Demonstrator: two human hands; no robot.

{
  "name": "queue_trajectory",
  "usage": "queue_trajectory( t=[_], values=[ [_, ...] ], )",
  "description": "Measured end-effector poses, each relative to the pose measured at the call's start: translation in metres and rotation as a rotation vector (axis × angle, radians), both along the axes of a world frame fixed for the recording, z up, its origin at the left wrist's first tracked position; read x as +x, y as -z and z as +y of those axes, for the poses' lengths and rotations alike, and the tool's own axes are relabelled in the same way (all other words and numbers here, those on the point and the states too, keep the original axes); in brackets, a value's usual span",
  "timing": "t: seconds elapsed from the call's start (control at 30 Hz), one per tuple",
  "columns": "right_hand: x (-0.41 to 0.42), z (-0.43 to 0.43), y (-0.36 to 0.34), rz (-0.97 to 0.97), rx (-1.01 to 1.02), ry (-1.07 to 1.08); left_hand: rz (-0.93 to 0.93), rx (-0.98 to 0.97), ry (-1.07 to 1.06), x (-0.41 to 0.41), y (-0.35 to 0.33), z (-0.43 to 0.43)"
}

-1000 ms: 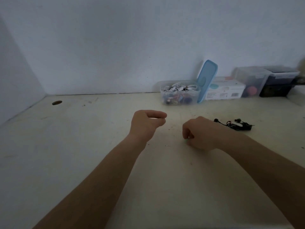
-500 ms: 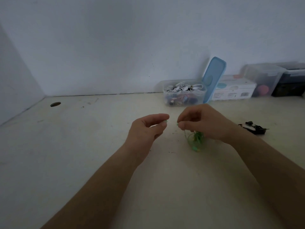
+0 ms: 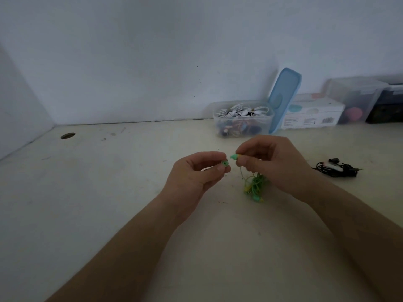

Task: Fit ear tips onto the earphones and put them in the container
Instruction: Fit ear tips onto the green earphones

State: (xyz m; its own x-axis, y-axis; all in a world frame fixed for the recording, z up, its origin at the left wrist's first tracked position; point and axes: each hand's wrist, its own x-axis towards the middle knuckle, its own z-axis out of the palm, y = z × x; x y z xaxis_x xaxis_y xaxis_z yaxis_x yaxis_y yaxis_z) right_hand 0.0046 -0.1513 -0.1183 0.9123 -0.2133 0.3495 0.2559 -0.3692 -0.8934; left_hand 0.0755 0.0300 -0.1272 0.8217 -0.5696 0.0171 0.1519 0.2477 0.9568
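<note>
So, from the left:

- table hole: a small dark round opening in the pale tabletop, near the left wall.
- left hand: raised over the table, with thumb and forefinger pinching the green ear tip and the other fingers curled under.
- green ear tip: its open bore faces the camera. It sits just beside the earbud's nose, with a slim gap between them.
- green earbud: pinched at the right hand's fingertips, nose pointing left at the ear tip.
- clear container: stands open at the back wall, well behind the hands, with white earphones piled in it.
- green cable bundle: hangs tangled beneath the right hand. Whether it reaches the table, I cannot tell.
- right hand: fingers curled, gripping the earbud.
- blue lid: leans upright against the container's right end.
- white carton: just right of the lid.
- black earphones: coiled on the table, right of the hands.
- clear tub and dark box: stand at the far right against the wall.
</note>
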Motion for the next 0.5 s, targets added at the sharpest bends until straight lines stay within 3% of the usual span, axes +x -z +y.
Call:
queue_trajectory(
  t=[0.13,0.5],
  values=[
    [-0.0016,0.0045,-0.0002,0.009,-0.090,-0.043,-0.019,0.007,-0.002,0.0021,0.0003,-0.0001],
    [-0.0002,0.0031,0.0009,-0.020,-0.096,-0.022,-0.104,0.036,-0.025,-0.0016,-0.0010,0.0002]
  ],
)
